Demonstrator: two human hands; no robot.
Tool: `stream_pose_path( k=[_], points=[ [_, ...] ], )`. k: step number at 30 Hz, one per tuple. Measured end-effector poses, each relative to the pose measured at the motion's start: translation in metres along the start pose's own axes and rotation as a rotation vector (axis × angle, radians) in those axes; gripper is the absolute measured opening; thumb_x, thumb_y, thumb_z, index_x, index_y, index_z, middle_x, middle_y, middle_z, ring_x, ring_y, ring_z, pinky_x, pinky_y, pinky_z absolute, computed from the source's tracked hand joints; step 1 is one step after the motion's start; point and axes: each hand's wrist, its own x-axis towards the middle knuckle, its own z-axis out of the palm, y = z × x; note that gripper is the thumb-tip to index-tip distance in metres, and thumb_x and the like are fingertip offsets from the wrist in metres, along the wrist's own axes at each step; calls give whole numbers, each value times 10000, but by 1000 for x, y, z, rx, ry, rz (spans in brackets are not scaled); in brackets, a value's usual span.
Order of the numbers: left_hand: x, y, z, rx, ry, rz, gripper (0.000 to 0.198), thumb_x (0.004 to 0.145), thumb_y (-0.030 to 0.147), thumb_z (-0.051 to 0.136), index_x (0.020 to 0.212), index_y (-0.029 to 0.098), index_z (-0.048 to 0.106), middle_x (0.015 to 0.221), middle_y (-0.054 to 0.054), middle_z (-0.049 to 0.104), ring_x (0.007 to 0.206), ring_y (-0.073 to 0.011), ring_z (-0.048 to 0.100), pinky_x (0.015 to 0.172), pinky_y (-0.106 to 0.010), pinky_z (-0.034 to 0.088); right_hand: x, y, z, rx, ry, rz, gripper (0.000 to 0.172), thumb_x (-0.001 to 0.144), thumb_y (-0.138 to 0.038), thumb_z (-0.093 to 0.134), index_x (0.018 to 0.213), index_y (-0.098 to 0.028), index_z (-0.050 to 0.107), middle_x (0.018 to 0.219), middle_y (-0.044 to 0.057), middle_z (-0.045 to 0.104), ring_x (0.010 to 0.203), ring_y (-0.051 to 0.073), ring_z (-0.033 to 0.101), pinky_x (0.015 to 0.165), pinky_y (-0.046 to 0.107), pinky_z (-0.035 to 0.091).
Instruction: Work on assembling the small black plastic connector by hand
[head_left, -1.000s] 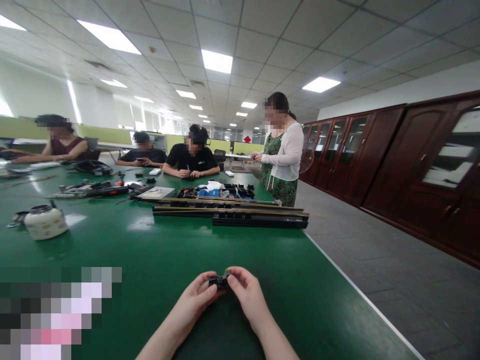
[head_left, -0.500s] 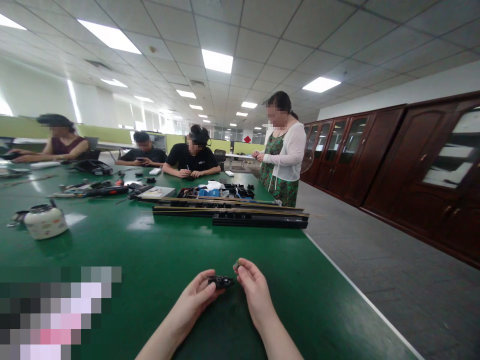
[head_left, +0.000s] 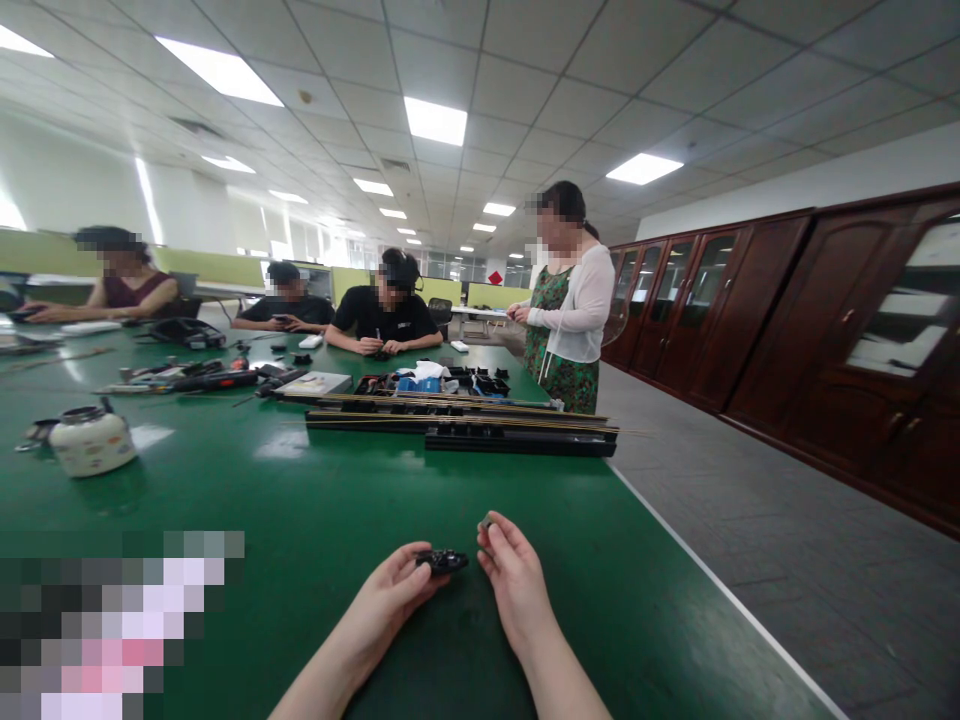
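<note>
While the left hand (head_left: 397, 590) holds a black part (head_left: 444, 562) between thumb and fingers over the tabletop (head_left: 300, 510), the right hand (head_left: 514, 575), just beside it, pinches a small greyish piece (head_left: 486, 522); the two items are apart. Beyond them, at least two long black bars (head_left: 521, 443) lie crosswise with thin yellowish rods, in front of a cluttered heap (head_left: 431, 378). A patterned jar (head_left: 94, 442) stands well to the left. Blurred blocks cover the lower left corner, and the black part's details are too small to make out. Four other people show, three seated, one standing (head_left: 581, 300); the rods overlap too closely to count.
</note>
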Motion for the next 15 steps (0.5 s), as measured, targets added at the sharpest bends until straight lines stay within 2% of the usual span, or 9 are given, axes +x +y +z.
stream_pose_path(
  k=[15],
  points=[
    [-2, 3, 0, -19, -11, -15, 491, 544, 291, 802, 962, 166, 576, 938, -78, 693, 849, -244, 671, 919, -380, 417, 2, -1, -3, 73, 24, 22, 327, 587, -350, 749, 870, -229, 638, 833, 6, 684, 749, 136, 611, 662, 242, 456]
  ],
)
